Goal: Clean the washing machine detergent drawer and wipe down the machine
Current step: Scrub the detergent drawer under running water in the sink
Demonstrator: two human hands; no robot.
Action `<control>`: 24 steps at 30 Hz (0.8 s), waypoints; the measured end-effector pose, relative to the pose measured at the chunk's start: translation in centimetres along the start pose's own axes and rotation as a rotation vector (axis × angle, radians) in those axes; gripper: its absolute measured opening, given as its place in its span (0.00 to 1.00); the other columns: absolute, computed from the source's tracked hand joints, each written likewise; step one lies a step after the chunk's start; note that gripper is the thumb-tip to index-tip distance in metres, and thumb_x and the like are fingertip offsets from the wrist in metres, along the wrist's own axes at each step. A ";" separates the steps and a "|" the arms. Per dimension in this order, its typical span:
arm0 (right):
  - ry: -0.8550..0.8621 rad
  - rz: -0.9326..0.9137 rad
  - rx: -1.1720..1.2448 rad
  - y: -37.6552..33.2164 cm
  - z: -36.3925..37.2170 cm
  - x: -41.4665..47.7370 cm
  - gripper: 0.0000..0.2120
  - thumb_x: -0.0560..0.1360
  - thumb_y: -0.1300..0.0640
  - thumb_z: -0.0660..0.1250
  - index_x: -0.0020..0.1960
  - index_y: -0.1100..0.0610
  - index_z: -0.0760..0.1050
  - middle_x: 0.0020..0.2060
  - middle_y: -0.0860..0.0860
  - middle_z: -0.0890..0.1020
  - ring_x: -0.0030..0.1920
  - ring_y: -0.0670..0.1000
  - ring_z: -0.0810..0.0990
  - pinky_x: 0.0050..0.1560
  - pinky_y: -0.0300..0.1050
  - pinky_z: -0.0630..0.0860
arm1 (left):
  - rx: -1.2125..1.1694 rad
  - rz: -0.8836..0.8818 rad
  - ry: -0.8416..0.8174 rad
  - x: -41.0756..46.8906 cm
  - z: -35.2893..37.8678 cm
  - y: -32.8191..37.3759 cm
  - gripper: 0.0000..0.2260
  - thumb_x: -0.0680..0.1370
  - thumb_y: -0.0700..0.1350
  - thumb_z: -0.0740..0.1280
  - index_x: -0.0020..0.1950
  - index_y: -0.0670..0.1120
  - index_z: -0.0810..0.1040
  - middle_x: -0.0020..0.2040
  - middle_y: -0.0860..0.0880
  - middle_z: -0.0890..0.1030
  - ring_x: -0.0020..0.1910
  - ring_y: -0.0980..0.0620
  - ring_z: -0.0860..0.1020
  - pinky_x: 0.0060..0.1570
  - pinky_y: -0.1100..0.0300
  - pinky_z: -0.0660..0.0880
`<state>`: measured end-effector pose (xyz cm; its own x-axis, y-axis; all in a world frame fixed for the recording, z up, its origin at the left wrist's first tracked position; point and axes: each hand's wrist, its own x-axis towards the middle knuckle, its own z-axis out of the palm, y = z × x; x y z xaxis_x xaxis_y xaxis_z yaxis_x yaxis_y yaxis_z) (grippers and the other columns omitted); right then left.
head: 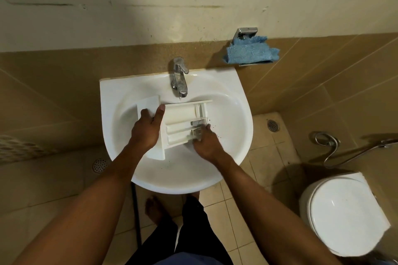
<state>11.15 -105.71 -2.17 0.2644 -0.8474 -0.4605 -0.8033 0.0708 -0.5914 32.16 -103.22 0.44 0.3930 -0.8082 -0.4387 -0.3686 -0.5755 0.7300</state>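
**Count of things at the sink**

Two hands are counted, a left hand [146, 129] and a right hand [204, 142], with one detergent drawer [181, 118] between them. One sink [243, 127] is seen under both hands and one tap [179, 77] just beyond them. One blue cloth [251, 51] on one metal holder [245, 32] is counted beyond the right hand. Two floor drains are found: a left drain [99, 165] outside the left hand, a right drain [273, 125] outside the right. One toilet [344, 215] and one spray hose [336, 148] are counted well right of the right hand.

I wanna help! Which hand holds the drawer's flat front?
The left hand grips the drawer by its front panel; the right hand touches its compartments.
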 end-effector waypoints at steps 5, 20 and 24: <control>-0.073 -0.078 -0.057 -0.2 2.3 -2.7 0.29 0.81 0.60 0.64 0.80 0.63 0.62 0.79 0.62 0.65 0.79 0.61 0.62 0.78 0.50 0.60 | 0.013 0.007 0.012 0.0 0.1 0.0 0.30 0.79 0.72 0.52 0.55 0.44 0.69 0.42 0.51 0.75 0.48 0.40 0.76 0.53 0.42 0.79; -0.323 0.324 1.569 -10.4 -5.4 10.4 0.20 0.84 0.59 0.50 0.52 0.73 0.75 0.44 0.68 0.83 0.43 0.65 0.85 0.47 0.57 0.85 | -0.001 0.019 0.016 0.4 0.4 -0.7 0.29 0.81 0.70 0.53 0.58 0.45 0.70 0.49 0.48 0.77 0.50 0.43 0.75 0.55 0.49 0.73; -0.428 0.317 1.520 -10.9 -4.3 11.0 0.23 0.85 0.58 0.49 0.48 0.72 0.76 0.39 0.68 0.85 0.38 0.64 0.87 0.39 0.55 0.85 | 0.006 0.034 0.040 0.7 0.7 -1.0 0.27 0.81 0.70 0.54 0.56 0.45 0.69 0.49 0.49 0.77 0.49 0.45 0.74 0.53 0.54 0.67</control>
<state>20.52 -118.09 2.06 0.5310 -0.5139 -0.6737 0.3261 0.8578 -0.3973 32.20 -103.29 -0.92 0.4133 -0.8218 -0.3922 -0.3875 -0.5485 0.7409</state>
